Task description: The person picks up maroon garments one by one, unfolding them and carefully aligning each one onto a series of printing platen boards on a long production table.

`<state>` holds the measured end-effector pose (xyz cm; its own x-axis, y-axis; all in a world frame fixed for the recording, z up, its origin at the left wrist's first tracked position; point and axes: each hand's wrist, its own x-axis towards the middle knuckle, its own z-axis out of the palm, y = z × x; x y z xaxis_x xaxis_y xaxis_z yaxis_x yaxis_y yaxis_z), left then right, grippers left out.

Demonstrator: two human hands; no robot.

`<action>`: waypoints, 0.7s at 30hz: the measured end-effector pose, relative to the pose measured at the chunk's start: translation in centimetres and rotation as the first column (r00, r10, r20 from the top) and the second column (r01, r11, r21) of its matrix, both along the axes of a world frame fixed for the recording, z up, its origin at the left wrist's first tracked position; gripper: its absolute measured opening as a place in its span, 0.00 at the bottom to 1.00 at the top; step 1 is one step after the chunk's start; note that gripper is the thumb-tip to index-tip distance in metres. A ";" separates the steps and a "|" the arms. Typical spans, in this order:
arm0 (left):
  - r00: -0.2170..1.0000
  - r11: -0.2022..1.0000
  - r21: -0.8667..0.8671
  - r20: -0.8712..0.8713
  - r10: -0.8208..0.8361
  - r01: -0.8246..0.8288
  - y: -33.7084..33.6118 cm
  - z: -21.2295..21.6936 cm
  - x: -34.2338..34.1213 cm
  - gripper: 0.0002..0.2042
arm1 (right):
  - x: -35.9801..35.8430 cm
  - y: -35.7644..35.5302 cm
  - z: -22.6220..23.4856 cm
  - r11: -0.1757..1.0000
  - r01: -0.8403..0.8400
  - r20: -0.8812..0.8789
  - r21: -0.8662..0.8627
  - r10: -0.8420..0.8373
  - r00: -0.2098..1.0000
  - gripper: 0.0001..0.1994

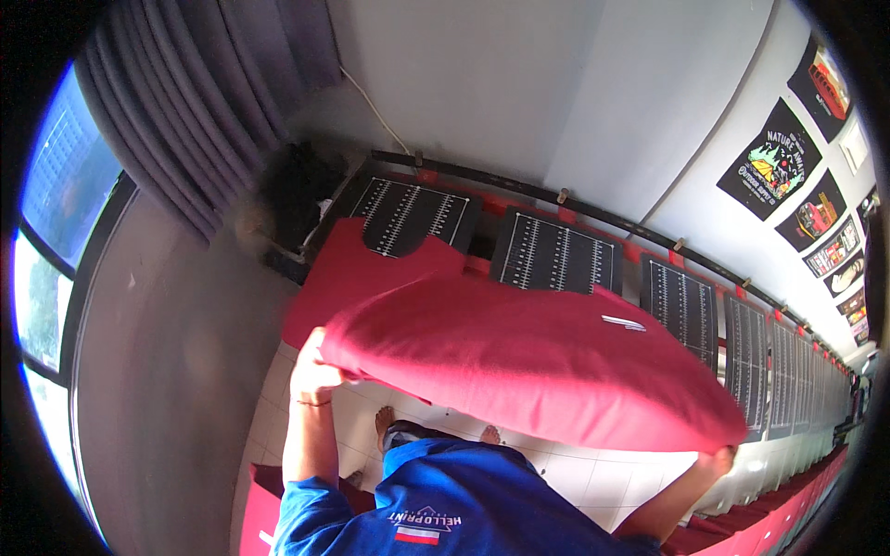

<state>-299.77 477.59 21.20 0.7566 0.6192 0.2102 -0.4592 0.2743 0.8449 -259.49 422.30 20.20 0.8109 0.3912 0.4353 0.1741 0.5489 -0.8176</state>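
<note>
A dark red T-shirt [519,361] spreads wide in front of me, its near edge lifted and bulging in the air. At the left, my left hand [317,363] grips its edge, fingers closed on the cloth. My right hand [718,461] holds the edge at the far right end; most of its fingers are hidden by the fabric. The shirt's far left part lies over a black board [417,208] with white ruler marks, which shows through a rounded neck-like opening. A small white mark sits on the cloth toward the right.
More marked boards [556,255] run in a row to the right, along a dark rail [519,185]. Red cloths [742,528] hang in a row behind me at the lower right. A grey curtain [185,102] and window stand left; printed black cloths [774,157] hang on the right wall.
</note>
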 end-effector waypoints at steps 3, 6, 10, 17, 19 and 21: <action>0.962 0.967 0.173 0.230 0.147 -0.189 5.6 1.2 -3.3 0.41 | -3.4 6.3 7.3 0.980 0.198 0.161 0.027 -0.199 0.967 0.22; 0.951 0.979 0.045 0.248 0.184 -0.201 12.1 2.4 -4.8 0.35 | -5.9 17.2 10.2 0.943 0.327 0.113 -0.053 -0.320 0.941 0.16; 0.974 0.966 -0.155 0.055 0.218 -0.208 17.1 7.5 -3.1 0.26 | -7.4 30.8 8.8 0.935 0.211 -0.080 -0.285 -0.243 0.967 0.16; 0.968 0.930 -0.350 0.171 0.186 -0.117 24.7 13.0 -10.8 0.17 | -19.1 42.6 15.6 1.000 -0.008 -0.434 -0.006 0.005 0.901 0.14; 0.962 0.938 -0.314 0.176 0.210 -0.147 24.2 13.5 -13.1 0.19 | -20.9 42.8 15.6 0.999 0.012 -0.482 0.039 0.009 0.876 0.16; 0.965 0.950 -0.254 0.137 0.222 -0.182 23.7 12.3 -16.1 0.25 | -25.4 43.5 16.3 0.996 0.075 -0.522 -0.050 -0.090 0.848 0.16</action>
